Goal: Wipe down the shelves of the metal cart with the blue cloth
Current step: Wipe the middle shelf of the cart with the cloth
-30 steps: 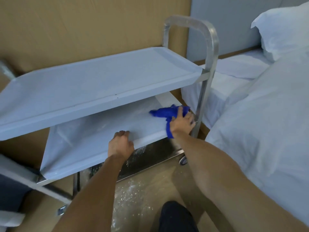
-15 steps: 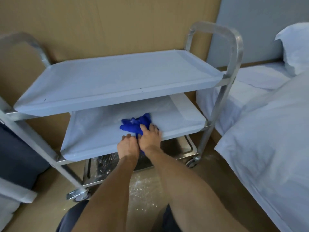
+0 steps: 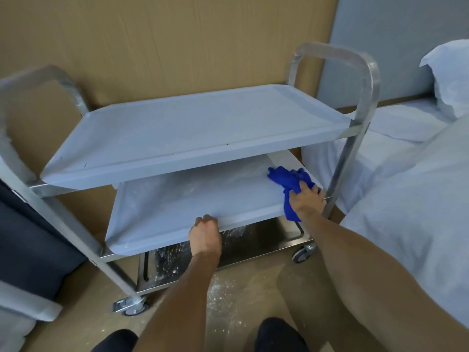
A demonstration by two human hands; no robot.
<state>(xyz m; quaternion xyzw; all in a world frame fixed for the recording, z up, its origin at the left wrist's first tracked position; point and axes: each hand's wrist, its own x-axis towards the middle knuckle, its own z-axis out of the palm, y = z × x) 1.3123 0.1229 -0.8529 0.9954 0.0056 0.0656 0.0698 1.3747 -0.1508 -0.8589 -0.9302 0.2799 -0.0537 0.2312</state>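
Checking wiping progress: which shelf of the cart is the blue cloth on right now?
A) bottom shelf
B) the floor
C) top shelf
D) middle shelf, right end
D: the right hand grips the cloth at the right end of the middle shelf, below the top shelf.

Two bare forearms reach up from the near edge, no sleeves, watch, bracelets or gloves visible on either. The left hand [image 3: 204, 231] and right hand [image 3: 308, 199] are uncovered, with no rings to be seen. Dark, near-black clothing [image 3: 278, 335] covers the person's knees at the bottom, left and right.
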